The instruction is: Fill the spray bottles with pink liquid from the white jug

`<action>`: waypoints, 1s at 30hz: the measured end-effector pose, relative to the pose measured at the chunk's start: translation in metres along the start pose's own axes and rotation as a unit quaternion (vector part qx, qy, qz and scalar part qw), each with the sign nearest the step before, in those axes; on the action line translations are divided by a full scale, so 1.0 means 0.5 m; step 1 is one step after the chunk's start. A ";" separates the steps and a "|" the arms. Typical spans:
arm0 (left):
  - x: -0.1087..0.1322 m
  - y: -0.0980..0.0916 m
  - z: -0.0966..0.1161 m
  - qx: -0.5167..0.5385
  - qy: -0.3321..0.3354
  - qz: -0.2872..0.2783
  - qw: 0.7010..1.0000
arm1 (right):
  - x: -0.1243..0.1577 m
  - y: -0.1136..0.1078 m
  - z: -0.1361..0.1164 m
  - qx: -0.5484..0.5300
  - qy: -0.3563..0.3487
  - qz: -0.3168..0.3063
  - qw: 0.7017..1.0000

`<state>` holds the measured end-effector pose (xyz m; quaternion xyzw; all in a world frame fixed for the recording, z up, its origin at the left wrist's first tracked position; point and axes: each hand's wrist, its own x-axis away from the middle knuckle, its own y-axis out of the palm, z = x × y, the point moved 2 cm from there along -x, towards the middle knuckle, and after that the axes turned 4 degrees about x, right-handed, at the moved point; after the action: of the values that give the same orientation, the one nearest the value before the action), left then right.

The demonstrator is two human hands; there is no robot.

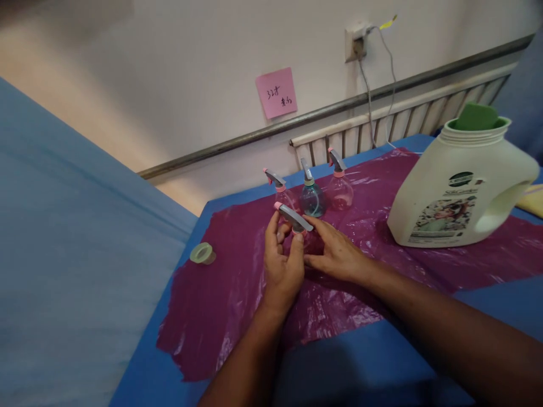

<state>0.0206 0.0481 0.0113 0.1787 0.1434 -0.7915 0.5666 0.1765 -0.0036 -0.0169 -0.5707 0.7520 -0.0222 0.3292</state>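
Note:
A spray bottle with a grey, pink-tipped trigger head (293, 216) stands between my two hands. My left hand (283, 268) is closed round its neck and trigger, the thumb just below the head. From the other side, my right hand (337, 251) wraps the clear pinkish body, which the hands mostly hide. Just behind stand a clear spray bottle with a pink collar (285, 198), a teal spray bottle (313, 199) and a pink spray bottle (340, 193).
A purple plastic sheet (237, 305) covers much of the blue table (352, 353). On the left lies a small translucent green cup (202, 253). A large cream detergent jug (449, 186) stands at right, with a green piece (477, 117) in its mouth. Behind is a wall radiator (407, 116).

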 end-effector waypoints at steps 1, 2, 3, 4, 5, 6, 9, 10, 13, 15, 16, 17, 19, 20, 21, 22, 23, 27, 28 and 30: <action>-0.002 0.000 -0.001 0.000 0.003 0.009 1.000 | 0.000 -0.001 0.000 0.002 0.003 -0.001 1.000; -0.005 0.000 -0.003 -0.002 0.005 0.019 1.000 | 0.000 -0.002 0.000 0.002 0.006 -0.003 1.000; -0.008 0.000 -0.007 -0.003 0.004 0.027 1.000 | 0.001 -0.002 0.000 0.002 0.008 -0.005 1.000; -0.009 0.000 -0.010 -0.005 0.001 0.033 0.999 | 0.001 -0.003 0.000 0.002 0.010 -0.006 1.000; -0.010 0.000 -0.013 -0.006 -0.004 0.033 0.999 | 0.001 -0.003 0.000 0.001 0.011 -0.007 1.000; -0.008 0.000 -0.016 -0.007 -0.006 0.029 1.000 | 0.001 -0.003 0.000 0.001 0.011 -0.007 1.000; 0.000 0.001 -0.014 -0.004 -0.009 -0.001 1.000 | 0.000 -0.003 0.000 0.002 0.009 -0.006 1.000; 0.003 0.002 -0.011 -0.005 -0.009 -0.007 1.000 | 0.000 -0.003 0.000 0.002 0.008 -0.005 1.000; 0.005 0.002 -0.006 -0.014 -0.003 0.004 1.000 | 0.000 -0.003 0.001 0.005 0.008 -0.005 1.000; 0.002 0.002 -0.008 -0.018 0.004 0.021 1.000 | 0.001 -0.001 0.001 0.013 0.008 -0.007 1.000; 0.000 0.002 -0.010 -0.020 0.006 0.026 0.999 | 0.002 -0.001 0.001 0.017 0.007 -0.007 1.000; -0.001 0.001 -0.013 -0.023 0.008 0.029 0.999 | 0.002 0.000 0.001 0.021 0.005 -0.006 1.000; -0.001 -0.001 -0.017 -0.030 0.018 0.028 0.999 | 0.004 0.002 0.001 0.027 0.003 -0.003 1.000; 0.000 -0.004 -0.017 -0.035 0.027 0.027 0.999 | 0.005 0.002 -0.001 0.030 0.002 -0.001 1.000; 0.002 -0.006 -0.016 -0.039 0.039 0.027 0.998 | 0.006 0.002 -0.003 0.033 0.001 0.000 0.999; 0.005 -0.010 -0.013 -0.043 0.054 0.029 0.997 | 0.006 0.001 -0.006 0.036 -0.001 0.000 0.999; 0.008 -0.013 -0.010 -0.046 0.068 0.033 0.996 | 0.007 -0.001 -0.010 0.039 -0.003 0.001 0.999; 0.015 -0.027 0.000 -0.066 0.084 0.056 0.993 | 0.005 -0.018 -0.034 0.046 -0.026 0.029 0.998; 0.014 -0.030 0.002 -0.073 0.084 0.069 0.991 | 0.005 -0.025 -0.040 0.045 -0.033 0.048 0.997; 0.012 -0.038 0.006 -0.089 0.089 0.101 0.987 | 0.004 -0.039 -0.050 0.044 -0.037 0.097 0.994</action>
<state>0.0004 0.0478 0.0117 0.2113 0.2442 -0.6954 0.6419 0.1798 -0.0208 0.0096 -0.4802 0.7896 -0.0021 0.3820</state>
